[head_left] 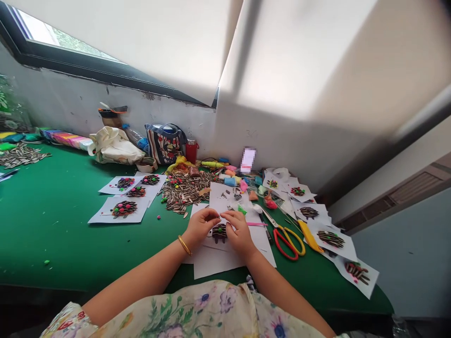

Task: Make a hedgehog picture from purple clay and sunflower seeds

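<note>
My left hand (202, 226), with a gold bangle at the wrist, is over the left side of a white sheet (214, 265). Facing it from the right is my right hand (239, 231). The fingertips of both hands nearly meet, each in a pinch, above a hedgehog figure (219, 231) made of striped seeds with a green dot on it. Whatever the fingertips hold is too small to make out. Beside my right hand lies a pink stick (256, 224).
Scissors (289, 241) with red and yellow handles lie at right. A seed pile (185, 190) sits behind the sheets. Finished seed pictures (121, 210) lie left, others (333, 239) right. Bags (165, 143) stand against the wall.
</note>
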`<action>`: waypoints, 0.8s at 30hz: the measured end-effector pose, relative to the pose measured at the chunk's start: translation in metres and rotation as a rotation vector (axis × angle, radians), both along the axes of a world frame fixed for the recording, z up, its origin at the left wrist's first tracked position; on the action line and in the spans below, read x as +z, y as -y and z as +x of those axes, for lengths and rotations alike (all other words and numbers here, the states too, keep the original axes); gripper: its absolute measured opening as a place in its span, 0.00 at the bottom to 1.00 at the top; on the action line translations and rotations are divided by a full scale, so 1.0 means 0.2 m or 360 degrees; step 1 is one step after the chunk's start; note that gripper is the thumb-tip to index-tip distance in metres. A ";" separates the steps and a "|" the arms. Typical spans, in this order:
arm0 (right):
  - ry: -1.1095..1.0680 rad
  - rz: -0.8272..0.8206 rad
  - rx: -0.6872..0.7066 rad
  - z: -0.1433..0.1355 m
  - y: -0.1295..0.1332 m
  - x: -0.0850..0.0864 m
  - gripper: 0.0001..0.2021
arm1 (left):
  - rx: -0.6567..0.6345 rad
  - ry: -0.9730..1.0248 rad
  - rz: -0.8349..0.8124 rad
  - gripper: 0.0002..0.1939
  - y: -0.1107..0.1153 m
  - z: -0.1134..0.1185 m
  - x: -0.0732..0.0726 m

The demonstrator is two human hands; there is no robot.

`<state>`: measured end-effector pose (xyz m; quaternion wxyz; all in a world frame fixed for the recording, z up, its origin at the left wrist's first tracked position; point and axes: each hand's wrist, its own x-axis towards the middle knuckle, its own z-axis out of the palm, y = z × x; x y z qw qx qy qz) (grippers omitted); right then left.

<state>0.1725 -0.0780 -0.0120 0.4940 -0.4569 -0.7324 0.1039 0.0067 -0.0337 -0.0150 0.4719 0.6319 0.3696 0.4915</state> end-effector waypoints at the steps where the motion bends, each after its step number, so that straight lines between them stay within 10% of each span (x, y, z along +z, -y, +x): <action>1: -0.0020 -0.0006 0.0048 -0.01 0.00 -0.01 0.21 | 0.0018 -0.0025 0.0036 0.09 0.00 0.00 0.00; 24: 0.0109 0.0152 -0.0053 0.01 0.02 -0.01 0.18 | -0.0055 0.0165 -0.0067 0.13 0.01 -0.01 0.04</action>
